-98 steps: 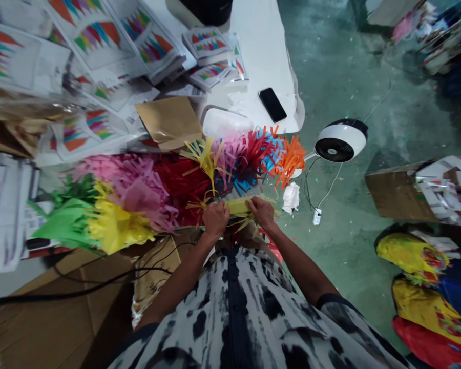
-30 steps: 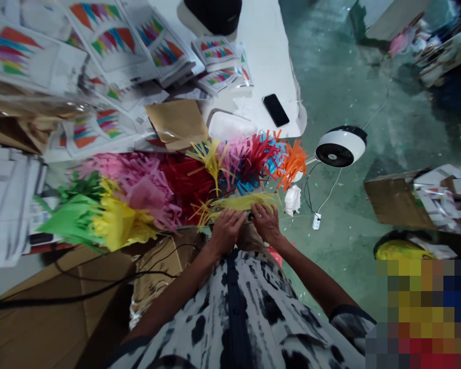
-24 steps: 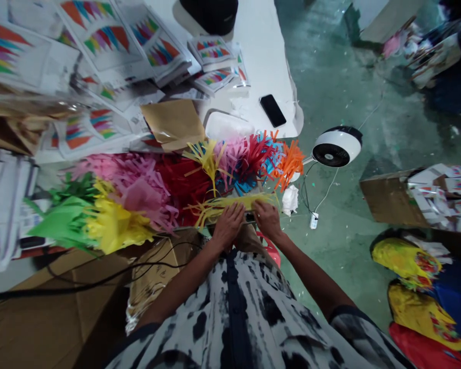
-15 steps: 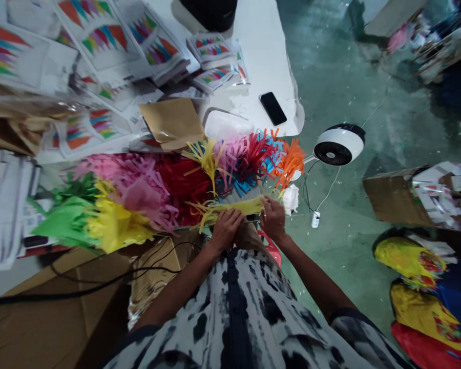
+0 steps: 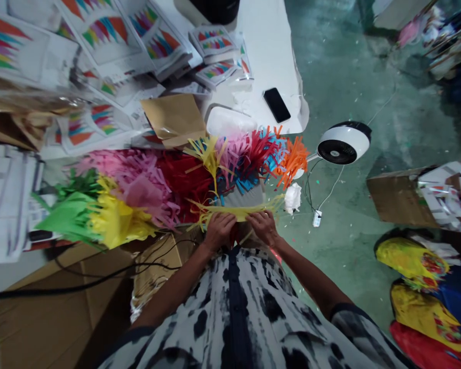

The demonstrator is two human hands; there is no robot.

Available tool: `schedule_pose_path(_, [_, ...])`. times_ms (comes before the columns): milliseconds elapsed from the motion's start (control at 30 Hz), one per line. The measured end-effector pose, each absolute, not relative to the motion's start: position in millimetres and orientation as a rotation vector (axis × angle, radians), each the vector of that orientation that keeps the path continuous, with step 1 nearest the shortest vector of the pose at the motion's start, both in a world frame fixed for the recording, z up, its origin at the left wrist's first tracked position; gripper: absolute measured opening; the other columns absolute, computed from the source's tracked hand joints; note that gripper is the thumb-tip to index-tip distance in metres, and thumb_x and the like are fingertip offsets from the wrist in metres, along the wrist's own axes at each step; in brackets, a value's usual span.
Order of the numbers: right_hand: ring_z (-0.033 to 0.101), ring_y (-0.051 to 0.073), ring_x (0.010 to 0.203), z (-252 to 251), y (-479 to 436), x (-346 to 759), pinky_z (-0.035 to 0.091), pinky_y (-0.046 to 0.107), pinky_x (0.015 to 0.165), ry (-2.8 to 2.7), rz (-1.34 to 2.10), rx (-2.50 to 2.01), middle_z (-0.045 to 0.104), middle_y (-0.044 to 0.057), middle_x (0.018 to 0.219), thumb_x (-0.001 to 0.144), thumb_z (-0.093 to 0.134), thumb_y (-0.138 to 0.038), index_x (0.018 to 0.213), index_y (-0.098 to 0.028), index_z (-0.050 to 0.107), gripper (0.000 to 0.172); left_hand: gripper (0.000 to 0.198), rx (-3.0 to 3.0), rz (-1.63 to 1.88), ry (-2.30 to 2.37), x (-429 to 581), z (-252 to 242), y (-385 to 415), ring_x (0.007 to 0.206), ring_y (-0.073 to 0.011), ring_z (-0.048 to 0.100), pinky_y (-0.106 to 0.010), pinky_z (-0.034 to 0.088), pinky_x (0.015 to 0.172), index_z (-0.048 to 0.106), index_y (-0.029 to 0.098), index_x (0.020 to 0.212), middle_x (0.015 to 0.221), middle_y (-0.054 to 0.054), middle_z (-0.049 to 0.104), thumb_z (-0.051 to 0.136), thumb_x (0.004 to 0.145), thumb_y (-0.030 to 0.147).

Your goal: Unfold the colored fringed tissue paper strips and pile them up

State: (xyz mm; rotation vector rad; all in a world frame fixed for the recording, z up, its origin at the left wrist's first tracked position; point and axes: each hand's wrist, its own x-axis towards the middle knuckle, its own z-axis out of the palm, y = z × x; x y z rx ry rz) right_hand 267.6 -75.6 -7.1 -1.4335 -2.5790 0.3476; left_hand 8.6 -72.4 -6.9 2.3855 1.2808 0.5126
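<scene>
A strip of yellow fringed paper (image 5: 234,211) stretches across the front of me, its cut fringe hanging out at the left end. My left hand (image 5: 219,231) pinches its lower edge, and my right hand (image 5: 263,228) grips it a short way to the right. Just beyond the strip lies a heap of fringed paper in pink (image 5: 138,184), red (image 5: 180,179), blue (image 5: 271,154) and orange (image 5: 294,161). Bright yellow (image 5: 115,220) and green (image 5: 69,210) bunches lie to the left of my hands.
Printed sheets with coloured fan patterns (image 5: 103,36) cover the white table (image 5: 267,56), with a black phone (image 5: 276,105) on it. A round fan (image 5: 343,143) and its cord stand on the green floor. Cardboard boxes (image 5: 61,302) lie at lower left and right.
My hands have moved closer together and lower, and the yellow strip now bows across them instead of lying along the table edge. The view has shifted slightly.
</scene>
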Motion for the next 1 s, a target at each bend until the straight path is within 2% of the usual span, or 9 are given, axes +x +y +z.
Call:
schedule_pose_path(133, [0.061,0.021,0.108,3,-65,263,0.030,0.038,0.101,-2.552,0.406,-1.508,0.076,0.006,0.118,0.105,0.057,-0.023,0.118,-0.027,0.074,0.022,0.023,2.315,0.488,1.414,10,8,-66,0.110,-0.0255,0.067,-0.045,0.042,0.100,0.075,0.023,0.115,0.116,-0.010,0.078,0.056,0.102,0.026])
schedule_pose_path(233, [0.061,0.021,0.102,15,-50,256,0.029,0.036,0.091,-2.500,0.510,-1.702,0.076,0.006,0.108,0.104,0.059,-0.030,0.105,-0.025,0.074,0.016,0.021,2.263,0.418,1.501,11,19,-60,0.108,-0.0260,0.065,-0.044,0.041,0.094,0.074,0.023,0.108,0.113,-0.010,0.077,0.055,0.103,0.030])
schedule_pose_path(367, [0.060,0.022,0.098,29,-31,247,0.026,0.034,0.082,-2.454,0.664,-1.920,0.075,0.005,0.100,0.104,0.058,-0.036,0.100,-0.023,0.071,0.019,0.025,2.145,0.303,1.703,11,24,-49,0.106,-0.0282,0.063,-0.044,0.038,0.091,0.071,0.023,0.097,0.103,-0.009,0.077,0.051,0.105,0.035])
schedule_pose_path(633, [0.060,0.024,0.102,44,-26,229,0.027,0.035,0.083,-2.460,0.597,-2.142,0.076,0.008,0.102,0.104,0.052,-0.035,0.097,-0.022,0.068,0.022,0.026,2.079,0.107,1.809,10,22,-33,0.105,-0.0314,0.061,-0.045,0.035,0.091,0.068,0.021,0.098,0.100,-0.011,0.075,0.050,0.104,0.039])
schedule_pose_path(867, [0.059,0.026,0.101,42,-26,221,0.029,0.036,0.084,-2.436,0.544,-2.203,0.075,0.012,0.101,0.104,0.049,-0.036,0.096,-0.019,0.067,0.026,0.032,2.095,0.090,1.815,12,22,-30,0.104,-0.0324,0.061,-0.047,0.036,0.093,0.069,0.020,0.098,0.100,-0.013,0.074,0.045,0.106,0.040])
schedule_pose_path(1000, [0.059,0.027,0.099,38,-27,224,0.030,0.037,0.086,-2.416,0.511,-2.187,0.074,0.012,0.100,0.104,0.052,-0.037,0.097,-0.019,0.066,0.024,0.033,2.112,0.106,1.800,12,22,-32,0.107,-0.0332,0.061,-0.048,0.037,0.095,0.070,0.019,0.107,0.105,-0.015,0.074,0.044,0.106,0.040])
